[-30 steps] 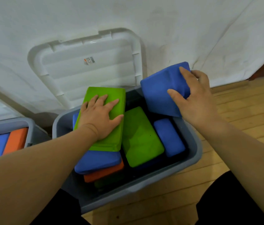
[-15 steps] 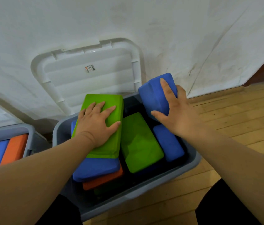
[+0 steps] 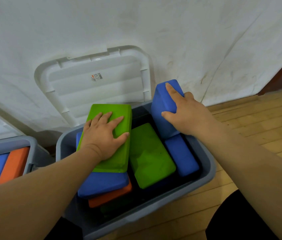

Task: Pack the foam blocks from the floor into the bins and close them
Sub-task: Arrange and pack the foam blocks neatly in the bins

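A grey bin (image 3: 209,172) stands open on the floor, holding several foam blocks. My left hand (image 3: 104,135) rests flat on a green block (image 3: 119,153) that lies on top of a blue block (image 3: 102,184) and an orange block (image 3: 112,196) at the bin's left. My right hand (image 3: 187,113) grips a blue block (image 3: 164,108), tilted on end at the bin's far right corner, its lower end inside the bin. A second green block (image 3: 150,156) and another blue block (image 3: 181,155) lie in the bin's middle and right.
The bin's white lid (image 3: 93,84) leans against the white wall behind it. A second grey bin (image 3: 31,144) at the left holds blue and orange blocks (image 3: 13,163). Wooden floor (image 3: 258,127) extends to the right. My dark-clothed knees flank the bin's near side.
My right hand has turned the blue block more upright and lowered it into the bin's far right corner. My left hand stays flat on the green block.
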`<state>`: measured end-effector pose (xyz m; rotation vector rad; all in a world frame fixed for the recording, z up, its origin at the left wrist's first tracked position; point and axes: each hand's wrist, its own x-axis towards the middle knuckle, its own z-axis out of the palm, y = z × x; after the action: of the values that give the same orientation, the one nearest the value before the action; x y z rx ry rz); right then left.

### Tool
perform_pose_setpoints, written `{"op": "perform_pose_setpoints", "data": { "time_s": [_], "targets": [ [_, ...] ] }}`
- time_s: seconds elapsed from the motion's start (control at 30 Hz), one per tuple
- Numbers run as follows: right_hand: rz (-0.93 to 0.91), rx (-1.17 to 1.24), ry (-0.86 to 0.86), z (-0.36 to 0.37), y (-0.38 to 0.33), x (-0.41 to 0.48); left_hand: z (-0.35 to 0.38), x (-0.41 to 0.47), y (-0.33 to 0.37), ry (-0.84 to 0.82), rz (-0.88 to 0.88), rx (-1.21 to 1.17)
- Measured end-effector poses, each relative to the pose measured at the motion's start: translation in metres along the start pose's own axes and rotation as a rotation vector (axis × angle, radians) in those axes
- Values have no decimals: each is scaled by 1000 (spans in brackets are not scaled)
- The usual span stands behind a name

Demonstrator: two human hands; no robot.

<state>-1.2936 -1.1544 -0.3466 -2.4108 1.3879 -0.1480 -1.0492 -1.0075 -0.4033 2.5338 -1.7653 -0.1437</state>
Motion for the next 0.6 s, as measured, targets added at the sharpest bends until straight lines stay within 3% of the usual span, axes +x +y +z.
{"op": "perform_pose_setpoints", "data": {
  "time_s": [0.27,0.6],
  "targets": [
    [47,2,-157,40,-5,52,1,2,-3,9,-11,-14],
    [17,-174,-263,105,-10,104,-2,0,-13,1,-19,-38]
  ]
}}
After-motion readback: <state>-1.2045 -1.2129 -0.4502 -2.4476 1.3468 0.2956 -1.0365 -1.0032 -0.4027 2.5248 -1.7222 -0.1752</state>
